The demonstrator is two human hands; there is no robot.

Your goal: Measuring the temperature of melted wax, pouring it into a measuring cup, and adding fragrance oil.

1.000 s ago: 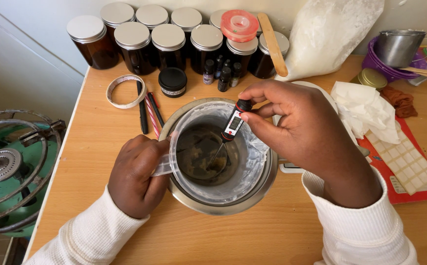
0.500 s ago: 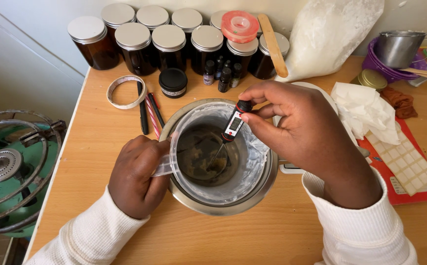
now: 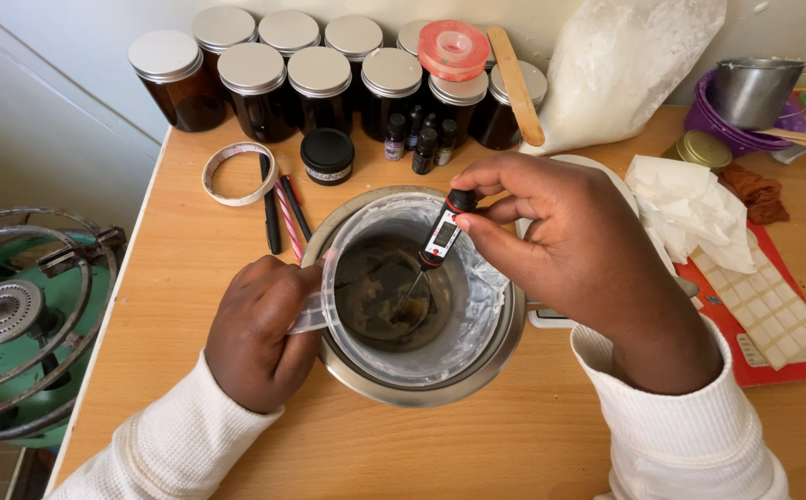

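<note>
Item: my left hand [image 3: 259, 338], grip closed on the handle of the translucent plastic jug [image 3: 412, 296] to steady it inside the round steel pot [image 3: 500, 356] mid-desk. My right hand [image 3: 570, 255] pinches the black digital probe thermometer [image 3: 440, 236], tip dipped into the jug's dark contents.

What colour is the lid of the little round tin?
Black, seen in the head view: the little round tin.

Wooden table [image 3: 190, 278], pale wall [image 3: 69, 93], soft daylight
</note>
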